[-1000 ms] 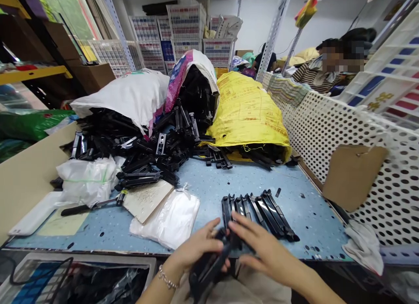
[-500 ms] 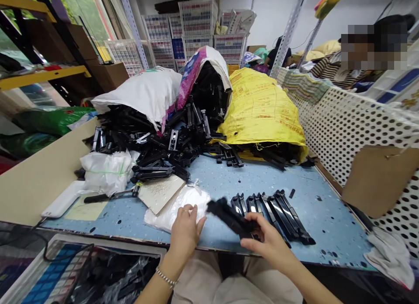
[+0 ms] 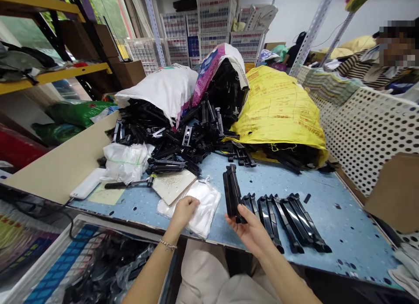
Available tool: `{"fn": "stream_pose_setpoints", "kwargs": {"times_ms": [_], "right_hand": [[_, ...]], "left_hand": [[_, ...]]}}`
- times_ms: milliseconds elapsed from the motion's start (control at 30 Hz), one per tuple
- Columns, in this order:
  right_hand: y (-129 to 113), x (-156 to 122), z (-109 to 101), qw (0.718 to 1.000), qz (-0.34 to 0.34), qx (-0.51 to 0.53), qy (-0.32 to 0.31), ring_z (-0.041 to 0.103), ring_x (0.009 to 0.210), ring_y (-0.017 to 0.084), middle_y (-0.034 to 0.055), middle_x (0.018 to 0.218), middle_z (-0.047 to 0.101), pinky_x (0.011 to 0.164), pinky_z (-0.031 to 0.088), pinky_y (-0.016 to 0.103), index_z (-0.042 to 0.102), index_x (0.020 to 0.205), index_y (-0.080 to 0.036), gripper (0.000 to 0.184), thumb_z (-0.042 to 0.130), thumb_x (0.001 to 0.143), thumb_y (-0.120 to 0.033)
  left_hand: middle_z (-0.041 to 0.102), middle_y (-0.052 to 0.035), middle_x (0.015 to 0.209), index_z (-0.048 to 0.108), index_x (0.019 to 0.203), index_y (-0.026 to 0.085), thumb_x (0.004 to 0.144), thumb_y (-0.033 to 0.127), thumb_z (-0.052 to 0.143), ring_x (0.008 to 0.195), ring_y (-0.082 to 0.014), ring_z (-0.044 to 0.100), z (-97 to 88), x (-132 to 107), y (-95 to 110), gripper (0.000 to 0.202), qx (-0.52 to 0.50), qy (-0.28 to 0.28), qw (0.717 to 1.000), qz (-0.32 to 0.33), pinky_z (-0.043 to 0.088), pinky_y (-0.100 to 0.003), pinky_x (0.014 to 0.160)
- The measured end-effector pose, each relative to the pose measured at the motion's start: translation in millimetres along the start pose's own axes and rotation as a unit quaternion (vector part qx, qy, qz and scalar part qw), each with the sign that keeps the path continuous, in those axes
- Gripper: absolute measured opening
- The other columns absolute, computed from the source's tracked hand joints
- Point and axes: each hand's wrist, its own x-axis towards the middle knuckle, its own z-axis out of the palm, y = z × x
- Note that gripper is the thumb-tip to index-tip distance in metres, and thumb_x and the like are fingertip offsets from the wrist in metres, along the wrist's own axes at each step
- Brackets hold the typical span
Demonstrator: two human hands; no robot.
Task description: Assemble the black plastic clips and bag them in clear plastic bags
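My right hand [image 3: 247, 225] grips a pair of long black plastic parts [image 3: 231, 192] side by side, their far ends raised above the table. Thumb and fingers close round the lower end. My left hand [image 3: 185, 210] is at a stack of clear-white plastic bags [image 3: 207, 203], fingers pinched together on the top bag; the exact contact is partly hidden. Just right of my right hand, several similar black parts [image 3: 294, 221] lie in a slanted row on the blue tabletop [image 3: 347, 225]. A beige board [image 3: 173, 186] rests partly over the bags.
A heap of black parts [image 3: 176, 151] spills from white sacks [image 3: 160, 92] and a yellow sack [image 3: 281, 112]. A black-handled tool [image 3: 114, 185], a wrapped bag bundle [image 3: 126, 162] and a white device [image 3: 87, 184] lie left. A perforated white panel [image 3: 369, 121] borders the right; a person [image 3: 360, 68] is beyond.
My right hand has turned the black parts from slanting leftward to nearly upright. My left hand's fingers have closed together over the bags. The whole view has shifted to the left.
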Motion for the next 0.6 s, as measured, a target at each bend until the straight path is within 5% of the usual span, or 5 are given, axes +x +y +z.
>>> {"fn": "stream_pose_setpoints", "kwargs": {"times_ms": [200, 300, 400, 500, 600], "right_hand": [[19, 35, 40, 0.992, 0.072, 0.087, -0.046, 0.069, 0.088, 0.022, 0.0082, 0.090, 0.070, 0.077, 0.059, 0.034, 0.065, 0.088, -0.013, 0.028, 0.078, 0.073, -0.033], [29, 44, 51, 0.999, 0.024, 0.042, -0.021, 0.066, 0.081, 0.016, 0.0037, 0.086, 0.070, 0.071, 0.056, 0.026, 0.066, 0.088, -0.015, 0.030, 0.081, 0.069, -0.033], [30, 30, 39, 0.999, -0.031, 0.010, 0.001, 0.061, 0.073, 0.011, -0.0010, 0.084, 0.068, 0.065, 0.052, 0.020, 0.067, 0.091, -0.018, 0.031, 0.082, 0.067, -0.030], [28, 1, 12, 0.994, 0.087, 0.034, -0.057, 0.057, 0.062, 0.010, 0.0022, 0.078, 0.067, 0.056, 0.049, 0.021, 0.067, 0.089, -0.016, 0.029, 0.074, 0.076, -0.041], [35, -19, -8, 0.953, 0.270, 0.075, -0.118, 0.048, 0.049, 0.006, 0.0037, 0.070, 0.063, 0.043, 0.039, 0.016, 0.066, 0.090, -0.012, 0.039, 0.065, 0.081, -0.050]], "left_hand": [[0.063, -0.0014, 0.067, 0.064, 0.073, 0.018, 0.075, 0.020, 0.054, 0.063, -0.0159, 0.058, 2.9, -4, 6, 0.011, 0.003, 0.012, 0.999, 0.042, 0.048, -0.027, 0.064], [0.068, -0.0072, 0.082, 0.068, 0.075, 0.019, 0.073, 0.008, 0.050, 0.085, -0.0219, 0.062, -0.8, -8, 14, 0.021, 0.038, -0.001, 0.996, 0.081, 0.048, -0.038, 0.086], [0.067, -0.0111, 0.101, 0.070, 0.091, 0.019, 0.071, 0.002, 0.047, 0.102, -0.0254, 0.060, -4.6, -6, 17, 0.035, 0.066, -0.010, 0.992, 0.105, 0.043, -0.044, 0.099], [0.061, -0.0116, 0.121, 0.066, 0.110, 0.019, 0.068, 0.000, 0.048, 0.116, -0.0255, 0.055, -5.4, -1, 12, 0.050, 0.074, -0.021, 0.991, 0.114, 0.041, -0.043, 0.104], [0.054, -0.0115, 0.133, 0.060, 0.123, 0.018, 0.069, 0.000, 0.046, 0.126, -0.0245, 0.049, -5.0, -3, 7, 0.058, 0.072, -0.033, 0.990, 0.119, 0.038, -0.042, 0.109]]}}
